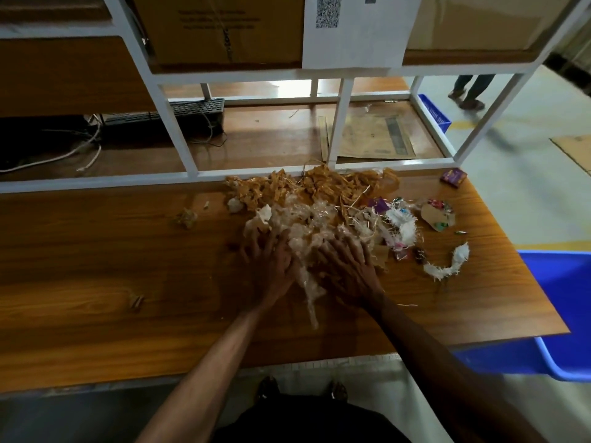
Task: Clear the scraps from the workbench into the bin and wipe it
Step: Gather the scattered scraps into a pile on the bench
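Observation:
A heap of scraps lies on the wooden workbench [96,251]: crumpled clear plastic film [307,225], brown tape strips [287,187] behind it, and white fluffy scraps [403,222] with colourful wrappers to the right. My left hand [271,260] rests flat on the near left side of the plastic film, fingers spread. My right hand [348,266] lies flat on its near right side, fingers straight. A strand of film trails between my hands toward me. A blue bin [563,314] stands on the floor past the bench's right end.
A white metal shelf frame [179,132] rises behind the scraps, with a keyboard [166,118], cables and flat cardboard [380,139] under it. Small scraps [187,217] lie to the left. A purple box [452,177] sits at the far right corner. A person's legs [470,91] show beyond.

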Action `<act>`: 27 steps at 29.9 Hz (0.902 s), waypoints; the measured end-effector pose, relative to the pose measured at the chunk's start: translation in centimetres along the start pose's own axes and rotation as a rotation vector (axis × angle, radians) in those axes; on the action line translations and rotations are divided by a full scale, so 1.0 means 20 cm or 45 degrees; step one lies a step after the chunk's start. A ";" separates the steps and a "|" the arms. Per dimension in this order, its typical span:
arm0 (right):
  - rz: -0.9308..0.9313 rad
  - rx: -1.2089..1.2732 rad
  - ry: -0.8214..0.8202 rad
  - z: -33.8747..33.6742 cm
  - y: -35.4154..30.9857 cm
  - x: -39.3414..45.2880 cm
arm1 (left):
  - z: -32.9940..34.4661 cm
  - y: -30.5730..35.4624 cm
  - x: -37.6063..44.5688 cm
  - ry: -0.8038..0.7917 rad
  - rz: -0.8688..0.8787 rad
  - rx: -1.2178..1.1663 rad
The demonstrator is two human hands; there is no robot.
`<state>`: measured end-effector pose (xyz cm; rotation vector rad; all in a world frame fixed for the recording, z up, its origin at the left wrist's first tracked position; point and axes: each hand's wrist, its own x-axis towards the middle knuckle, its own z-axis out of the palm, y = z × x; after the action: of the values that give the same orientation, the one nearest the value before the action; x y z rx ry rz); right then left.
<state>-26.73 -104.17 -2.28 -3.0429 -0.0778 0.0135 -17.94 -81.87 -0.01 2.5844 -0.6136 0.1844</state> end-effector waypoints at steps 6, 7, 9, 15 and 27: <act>0.028 0.065 0.089 -0.11 -0.05 -0.02 | 0.10 0.03 -0.04 -0.311 -0.049 0.052; 0.022 0.067 0.071 -0.11 -0.05 -0.03 | 0.12 0.07 -0.04 -0.298 0.020 -0.003; 0.034 0.126 0.017 -0.09 -0.03 -0.05 | 0.17 0.16 -0.07 -0.199 0.136 -0.207; 0.098 0.068 0.010 -0.02 0.16 -0.15 | 0.10 0.26 -0.05 -0.103 0.080 -0.699; 0.023 0.113 0.064 -0.08 0.13 -0.07 | 0.21 0.33 -0.08 -0.285 -0.073 -0.547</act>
<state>-28.03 -106.90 -0.87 -2.9532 -0.0446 -0.0566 -22.20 -88.44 -1.32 2.2142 -0.5823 -0.2361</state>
